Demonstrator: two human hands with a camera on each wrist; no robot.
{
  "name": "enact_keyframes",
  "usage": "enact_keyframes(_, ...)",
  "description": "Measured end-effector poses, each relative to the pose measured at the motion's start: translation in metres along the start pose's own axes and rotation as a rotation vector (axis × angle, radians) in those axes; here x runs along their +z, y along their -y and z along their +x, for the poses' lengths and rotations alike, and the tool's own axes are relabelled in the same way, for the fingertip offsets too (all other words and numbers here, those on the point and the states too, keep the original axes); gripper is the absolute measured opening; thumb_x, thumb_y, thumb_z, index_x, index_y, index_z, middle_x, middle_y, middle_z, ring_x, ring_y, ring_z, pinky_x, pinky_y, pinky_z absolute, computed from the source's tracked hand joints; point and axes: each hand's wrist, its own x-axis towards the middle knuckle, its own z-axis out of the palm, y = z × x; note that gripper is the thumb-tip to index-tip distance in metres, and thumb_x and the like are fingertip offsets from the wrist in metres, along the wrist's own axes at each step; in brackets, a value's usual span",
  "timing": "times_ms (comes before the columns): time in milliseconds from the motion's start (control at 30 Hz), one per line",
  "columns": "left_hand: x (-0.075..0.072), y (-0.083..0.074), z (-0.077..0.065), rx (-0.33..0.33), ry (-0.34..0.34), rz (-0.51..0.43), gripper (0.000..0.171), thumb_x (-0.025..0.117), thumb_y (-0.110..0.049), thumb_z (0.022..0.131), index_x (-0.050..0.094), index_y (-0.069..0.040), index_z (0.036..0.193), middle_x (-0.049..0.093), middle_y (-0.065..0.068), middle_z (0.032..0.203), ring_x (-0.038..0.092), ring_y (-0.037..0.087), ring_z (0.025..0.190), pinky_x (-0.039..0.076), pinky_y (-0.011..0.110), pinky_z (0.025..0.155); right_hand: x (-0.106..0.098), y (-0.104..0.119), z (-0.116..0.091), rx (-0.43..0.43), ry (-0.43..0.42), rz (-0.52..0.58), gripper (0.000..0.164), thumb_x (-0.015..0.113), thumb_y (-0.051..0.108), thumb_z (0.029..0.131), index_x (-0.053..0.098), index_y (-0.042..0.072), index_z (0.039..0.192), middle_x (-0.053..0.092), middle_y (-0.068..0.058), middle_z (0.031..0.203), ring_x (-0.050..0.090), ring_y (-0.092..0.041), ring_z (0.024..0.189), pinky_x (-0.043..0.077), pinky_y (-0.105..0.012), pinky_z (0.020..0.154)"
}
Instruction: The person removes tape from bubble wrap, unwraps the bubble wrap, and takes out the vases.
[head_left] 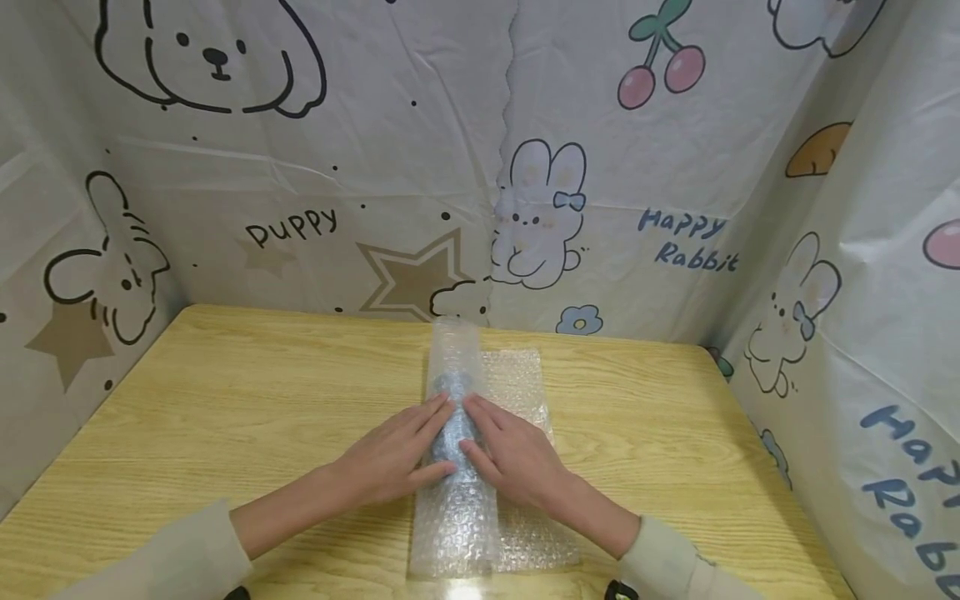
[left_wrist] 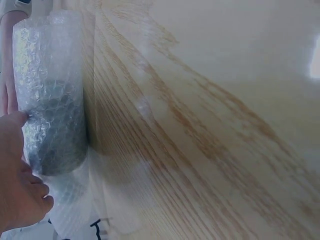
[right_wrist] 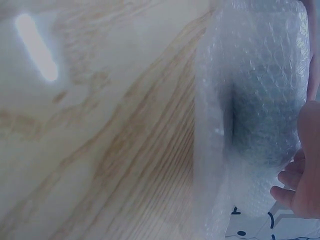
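Note:
A bluish, roughly cylindrical object (head_left: 456, 425) lies rolled inside clear bubble wrap (head_left: 453, 533); the layers blur it, so its kind cannot be told. In the left wrist view the wrapped object (left_wrist: 57, 132) looks dark and rounded. My left hand (head_left: 393, 450) rests on the roll from the left, fingers extended over its top. From the right, my right hand (head_left: 517, 454) touches the roll in the same way, its thumb nearer the front. A flat, unrolled part of the wrap (head_left: 517, 379) spreads out under and beyond my right hand.
The roll lies lengthwise on a yellow wood-grain table (head_left: 277, 392). A cloth with printed cartoon animals (head_left: 420, 183) hangs behind the table and along both sides. Beige sleeves (head_left: 180, 550) cover both forearms.

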Motion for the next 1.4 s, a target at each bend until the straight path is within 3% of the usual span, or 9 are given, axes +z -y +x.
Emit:
enact_keyframes(267, -0.002, 0.005, -0.008, 0.003, -0.009, 0.005, 0.080, 0.050, -0.050, 0.103, 0.028, 0.007, 0.153, 0.027, 0.026, 0.158, 0.032, 0.038, 0.143, 0.029, 0.051, 0.115, 0.000, 0.009, 0.009, -0.027, -0.030, -0.035, 0.060, 0.049, 0.041, 0.104, 0.044, 0.002, 0.149, 0.048, -0.014, 0.149, 0.051, -0.028, 0.131, 0.047, -0.039, 0.103)
enact_keyframes(1033, -0.005, 0.020, -0.026, -0.018, -0.014, -0.050, 0.084, 0.055, -0.051, 0.100, 0.026, 0.007, 0.154, 0.026, 0.024, 0.158, 0.033, 0.039, 0.142, 0.029, 0.054, 0.113, 0.005, 0.029, 0.027, -0.052, -0.065, -0.067, 0.060, 0.057, 0.042, 0.100, 0.051, 0.002, 0.144, 0.054, -0.012, 0.144, 0.056, -0.025, 0.126, 0.052, -0.036, 0.095)
enact_keyframes(1400, -0.005, 0.024, -0.034, -0.038, -0.016, -0.078, 0.082, 0.055, -0.048, 0.100, 0.026, 0.006, 0.154, 0.028, 0.025, 0.157, 0.034, 0.040, 0.141, 0.031, 0.055, 0.112, 0.009, 0.037, 0.035, -0.070, -0.079, -0.063, 0.057, 0.057, 0.041, 0.100, 0.054, 0.002, 0.141, 0.056, -0.013, 0.142, 0.053, -0.025, 0.130, 0.042, -0.035, 0.108)
